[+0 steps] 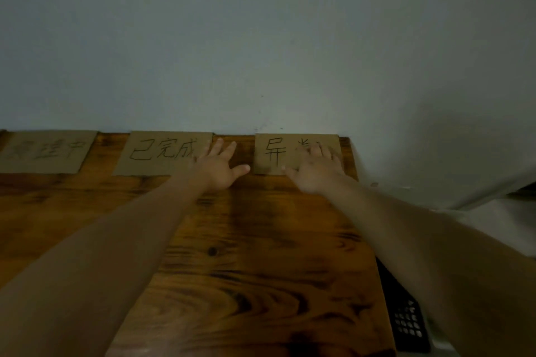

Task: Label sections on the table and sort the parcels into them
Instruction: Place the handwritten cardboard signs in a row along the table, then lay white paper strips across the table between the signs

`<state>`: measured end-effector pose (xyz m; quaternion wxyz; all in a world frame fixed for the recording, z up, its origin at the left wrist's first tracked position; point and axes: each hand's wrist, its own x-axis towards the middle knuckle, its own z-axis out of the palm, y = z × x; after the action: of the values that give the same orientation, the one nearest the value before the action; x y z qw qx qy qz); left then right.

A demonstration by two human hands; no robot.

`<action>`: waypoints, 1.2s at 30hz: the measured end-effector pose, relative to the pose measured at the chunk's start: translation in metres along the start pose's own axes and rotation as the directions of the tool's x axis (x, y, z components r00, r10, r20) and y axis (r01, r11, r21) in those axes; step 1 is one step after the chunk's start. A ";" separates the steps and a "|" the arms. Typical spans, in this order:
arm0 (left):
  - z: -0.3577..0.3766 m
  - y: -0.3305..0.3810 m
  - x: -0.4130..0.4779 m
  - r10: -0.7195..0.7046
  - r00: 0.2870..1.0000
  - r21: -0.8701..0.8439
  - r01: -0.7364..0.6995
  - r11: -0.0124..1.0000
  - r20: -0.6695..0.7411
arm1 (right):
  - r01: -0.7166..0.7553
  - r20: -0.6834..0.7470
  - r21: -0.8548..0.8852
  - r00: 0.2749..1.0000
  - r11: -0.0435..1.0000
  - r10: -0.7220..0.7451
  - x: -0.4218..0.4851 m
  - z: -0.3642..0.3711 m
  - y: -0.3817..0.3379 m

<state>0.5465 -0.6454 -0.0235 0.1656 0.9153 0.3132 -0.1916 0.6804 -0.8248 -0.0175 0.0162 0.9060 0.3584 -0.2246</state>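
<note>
The right card (pixel 271 153), at the far edge of the table (pixel 232 240), is pressed under the flat right hand (pixel 316 172). The flat, empty left hand (pixel 220 169) is rested at the middle card (pixel 156 153)'s edge. Edges should be squared to the wall (pixel 261 38).

Three cardboard labels (pixel 43 151) (pixel 156 153) (pixel 275 153), two hands (pixel 219 169) (pixel 316 174), one wooden table (pixel 261 240), one black gridded object (pixel 406 322).

Glossy wooden table (pixel 246 240), matt cardboard labels (pixel 162 153).

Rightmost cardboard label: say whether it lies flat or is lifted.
Flat: the rightmost cardboard label lies on the table, no edge raised, the right hand resting on it with straight fingers.
</note>
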 end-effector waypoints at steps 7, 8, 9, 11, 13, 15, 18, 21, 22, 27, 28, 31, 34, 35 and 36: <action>-0.062 -0.120 -0.106 -0.140 0.980 -0.086 0.129 0.988 -0.138 | 0.217 -0.040 0.037 0.976 0.975 -0.216 -0.040 -0.047 -0.129; -0.068 -0.143 -0.127 -0.158 0.973 -0.095 0.144 0.985 -0.165 | 0.238 -0.037 0.027 0.971 0.971 -0.237 -0.048 -0.051 -0.152; -0.073 -0.166 -0.149 -0.179 0.965 -0.102 0.162 0.982 -0.190 | 0.257 -0.035 0.016 0.966 0.966 -0.257 -0.057 -0.055 -0.177; -0.081 -0.211 -0.196 -0.228 0.943 -0.119 0.204 0.972 -0.241 | 0.287 -0.035 0.006 0.957 0.958 -0.287 -0.077 -0.057 -0.225; -0.088 -0.257 -0.245 -0.269 0.913 -0.152 0.232 0.961 -0.308 | 0.316 -0.038 0.013 0.948 0.949 -0.316 -0.100 -0.056 -0.275; -0.094 -0.304 -0.296 -0.308 0.879 -0.184 0.257 0.949 -0.363 | 0.347 -0.044 0.017 0.937 0.938 -0.346 -0.124 -0.054 -0.327; -0.099 -0.375 -0.371 -0.395 0.817 -0.247 0.316 0.916 -0.420 | 0.410 -0.087 -0.008 0.909 0.912 -0.409 -0.161 -0.049 -0.409; -0.102 -0.439 -0.443 -0.499 0.748 -0.329 0.384 0.863 -0.437 | 0.479 -0.087 -0.010 0.874 0.877 -0.478 -0.198 -0.043 -0.488; -0.104 -0.458 -0.465 -0.528 0.725 -0.354 0.401 0.845 -0.442 | 0.506 -0.085 -0.019 0.859 0.862 -0.506 -0.208 -0.041 -0.514; -0.113 -0.546 -0.542 -0.654 0.610 -0.500 0.437 0.748 -0.447 | 0.650 -0.116 -0.094 0.745 0.754 -0.657 -0.245 -0.039 -0.633; -0.114 -0.562 -0.552 -0.673 0.589 -0.519 0.441 0.732 -0.448 | 0.676 -0.119 -0.103 0.720 0.730 -0.683 -0.248 -0.039 -0.656; -0.118 -0.613 -0.572 -0.717 0.541 -0.558 0.461 0.690 -0.440 | 0.735 -0.119 -0.113 0.658 0.668 -0.744 -0.252 -0.035 -0.725; -0.125 -0.662 -0.584 -0.754 0.511 -0.586 0.485 0.649 -0.413 | 0.783 -0.099 -0.130 0.601 0.609 -0.793 -0.246 -0.031 -0.790; -0.130 -0.679 -0.585 -0.765 0.499 -0.595 0.491 0.636 -0.407 | 0.800 -0.096 -0.131 0.578 0.586 -0.810 -0.242 -0.030 -0.812; -0.135 -0.695 -0.586 -0.774 0.484 -0.601 0.497 0.626 -0.407 | 0.816 -0.091 -0.122 0.558 0.565 -0.825 -0.237 -0.029 -0.833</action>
<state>-0.2910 -0.3661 0.2336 0.1490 0.6771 0.7050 0.1496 -0.0074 -0.3530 0.2178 -0.0850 0.6473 0.7459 -0.1316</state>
